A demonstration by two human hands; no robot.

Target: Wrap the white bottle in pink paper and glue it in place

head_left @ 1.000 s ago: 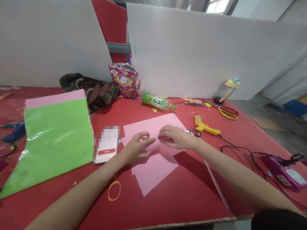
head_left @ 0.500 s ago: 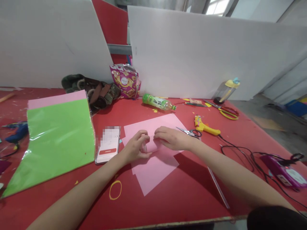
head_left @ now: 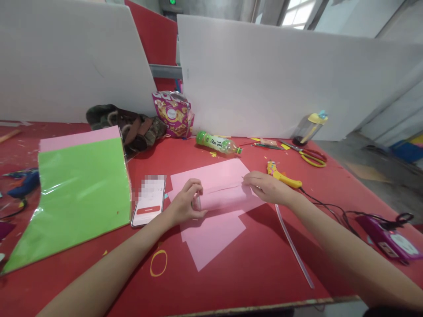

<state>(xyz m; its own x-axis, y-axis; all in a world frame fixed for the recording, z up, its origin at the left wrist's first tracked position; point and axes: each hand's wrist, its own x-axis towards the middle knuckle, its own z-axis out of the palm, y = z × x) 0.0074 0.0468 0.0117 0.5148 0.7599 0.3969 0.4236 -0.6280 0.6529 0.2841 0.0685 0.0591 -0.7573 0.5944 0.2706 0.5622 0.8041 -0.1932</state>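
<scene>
My left hand (head_left: pixel 189 200) curves its thumb and fingers around the left end of a curled pink sheet of paper (head_left: pixel 221 200). Something clear and rounded shows inside that end; its kind cannot be made out. Over the right part of the paper is my right hand (head_left: pixel 266 187), fingers bent down onto the small scissors, whose dark tip (head_left: pixel 243 177) pokes out by the index finger while the rest is hidden. More pink paper (head_left: pixel 214 242) lies flat beneath the curl.
To the left are a phone (head_left: pixel 149 200) and green sheets in clear film (head_left: pixel 84 189). A drink bottle (head_left: pixel 218 143), yellow glue gun (head_left: pixel 284 176), large scissors (head_left: pixel 312 157) and purple power strip (head_left: pixel 390 237) lie around. Near the front are a clear strip (head_left: pixel 294 246) and yellow ring (head_left: pixel 159 263).
My right hand has moved right, from the middle of the curled paper to the small scissors, now mostly covered. My left hand stays at the paper's left end.
</scene>
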